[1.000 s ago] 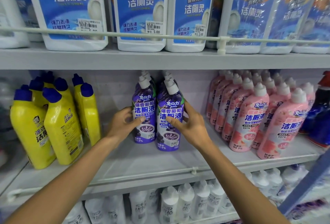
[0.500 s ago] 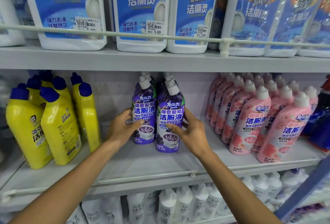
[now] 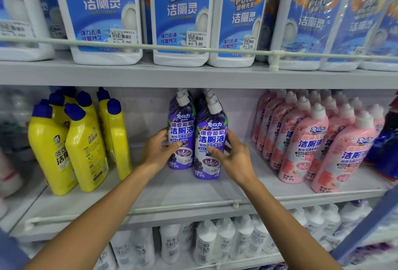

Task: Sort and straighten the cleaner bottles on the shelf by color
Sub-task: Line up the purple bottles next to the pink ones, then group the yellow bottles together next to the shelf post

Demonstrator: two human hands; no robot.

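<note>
Two rows of purple cleaner bottles with white caps stand upright in the middle of the shelf (image 3: 172, 196). My left hand (image 3: 159, 151) wraps the left front purple bottle (image 3: 182, 132) from its left side. Around the right side of the right front purple bottle (image 3: 212, 140) closes my right hand (image 3: 233, 157), thumb across the label. Yellow bottles with blue caps (image 3: 84, 144) stand in a loose, slightly tilted group at the left. Pink bottles (image 3: 305, 140) fill the right in diagonal rows.
Large white jugs with blue labels (image 3: 181, 17) line the upper shelf behind a rail (image 3: 273, 54). Dark blue bottles (image 3: 387, 147) stand at the far right. White bottles (image 3: 215, 241) fill the lower shelf. A thin front rail (image 3: 235, 205) edges the middle shelf.
Both hands stay on the two front purple bottles, which keep their places. The view has shifted slightly downward.
</note>
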